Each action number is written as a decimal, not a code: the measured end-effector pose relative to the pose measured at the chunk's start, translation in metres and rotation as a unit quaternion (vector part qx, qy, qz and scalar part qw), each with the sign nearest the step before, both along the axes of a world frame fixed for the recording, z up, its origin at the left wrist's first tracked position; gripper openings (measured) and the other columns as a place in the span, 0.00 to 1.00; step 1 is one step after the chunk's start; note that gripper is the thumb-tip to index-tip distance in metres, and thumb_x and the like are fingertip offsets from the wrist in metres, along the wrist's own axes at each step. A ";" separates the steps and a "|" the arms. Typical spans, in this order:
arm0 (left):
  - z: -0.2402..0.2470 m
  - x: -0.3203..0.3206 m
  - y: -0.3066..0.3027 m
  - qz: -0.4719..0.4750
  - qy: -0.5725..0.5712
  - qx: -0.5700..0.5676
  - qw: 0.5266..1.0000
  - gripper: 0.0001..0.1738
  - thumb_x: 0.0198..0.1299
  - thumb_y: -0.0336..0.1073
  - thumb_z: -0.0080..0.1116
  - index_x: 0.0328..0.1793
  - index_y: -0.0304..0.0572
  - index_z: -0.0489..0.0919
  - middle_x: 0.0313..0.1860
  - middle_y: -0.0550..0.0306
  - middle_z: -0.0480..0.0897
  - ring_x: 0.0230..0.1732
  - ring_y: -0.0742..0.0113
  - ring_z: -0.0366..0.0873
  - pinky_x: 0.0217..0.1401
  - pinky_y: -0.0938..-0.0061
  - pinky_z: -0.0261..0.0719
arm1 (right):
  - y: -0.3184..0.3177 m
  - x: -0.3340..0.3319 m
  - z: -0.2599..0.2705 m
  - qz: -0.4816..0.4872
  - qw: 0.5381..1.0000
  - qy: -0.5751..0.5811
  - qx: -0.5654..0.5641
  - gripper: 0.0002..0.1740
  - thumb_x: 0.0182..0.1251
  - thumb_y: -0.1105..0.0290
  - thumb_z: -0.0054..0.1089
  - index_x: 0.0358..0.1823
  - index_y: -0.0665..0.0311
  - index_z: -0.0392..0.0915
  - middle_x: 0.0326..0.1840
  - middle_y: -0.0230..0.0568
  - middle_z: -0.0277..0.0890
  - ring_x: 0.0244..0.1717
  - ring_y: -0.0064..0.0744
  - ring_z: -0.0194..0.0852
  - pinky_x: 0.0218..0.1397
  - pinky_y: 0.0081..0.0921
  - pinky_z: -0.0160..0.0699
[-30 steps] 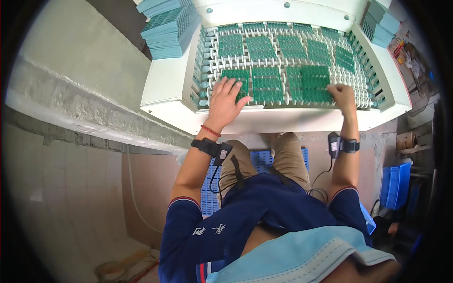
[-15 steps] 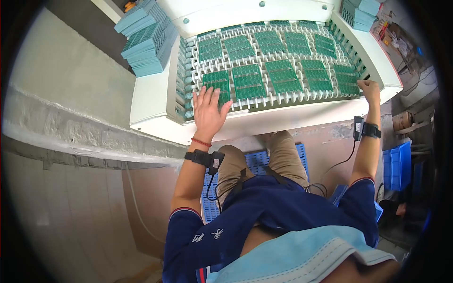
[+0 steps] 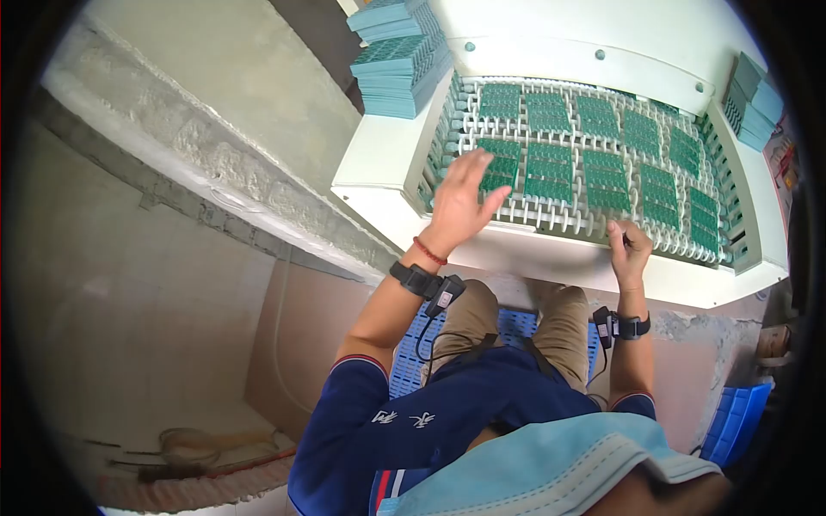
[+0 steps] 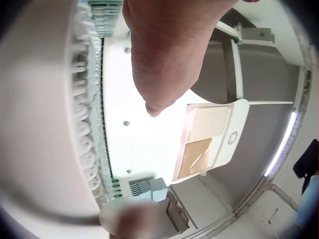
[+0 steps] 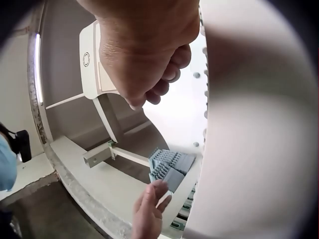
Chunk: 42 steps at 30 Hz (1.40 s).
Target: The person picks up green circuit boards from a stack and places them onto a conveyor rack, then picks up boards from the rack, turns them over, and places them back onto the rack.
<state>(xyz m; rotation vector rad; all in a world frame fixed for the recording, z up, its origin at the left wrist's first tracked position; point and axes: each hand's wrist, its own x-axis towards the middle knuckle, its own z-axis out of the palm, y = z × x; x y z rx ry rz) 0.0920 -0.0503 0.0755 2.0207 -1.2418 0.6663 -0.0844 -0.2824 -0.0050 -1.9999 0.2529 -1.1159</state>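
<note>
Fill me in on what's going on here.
A person is working at a white machine, where green boards lie in rows on white rollers. The left hand is at the near row's leftmost board; contact is unclear. The right hand is curled at the front edge, with nothing visible in it. One stack stands on the machine's left side, another stack on its right.

- Five front boards (image 3: 549, 170) lay side by side along the near part of the conveyor (image 3: 559, 215).
- Five rear boards (image 3: 547, 112) lay farther back on the conveyor.
- One stack (image 3: 396, 73) stood left of the conveyor, towards its back.
- Another pile (image 3: 755, 101) stood to the conveyor's right.
- The left hand (image 3: 462, 202) was at the conveyor's front left corner.
- The right hand (image 3: 632, 247) was at the conveyor's front edge, right of its middle.
</note>
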 end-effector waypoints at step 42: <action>0.096 0.181 0.039 0.034 0.624 -0.345 0.701 0.26 0.54 0.43 0.59 0.43 0.23 0.66 0.31 0.43 0.74 0.34 0.50 0.77 0.37 0.57 0.82 | 0.003 0.005 -0.006 -0.083 0.995 -0.049 -0.013 0.10 0.56 0.73 0.60 0.20 0.67 0.73 0.12 0.34 0.65 0.13 0.17 0.57 0.17 0.16 0.58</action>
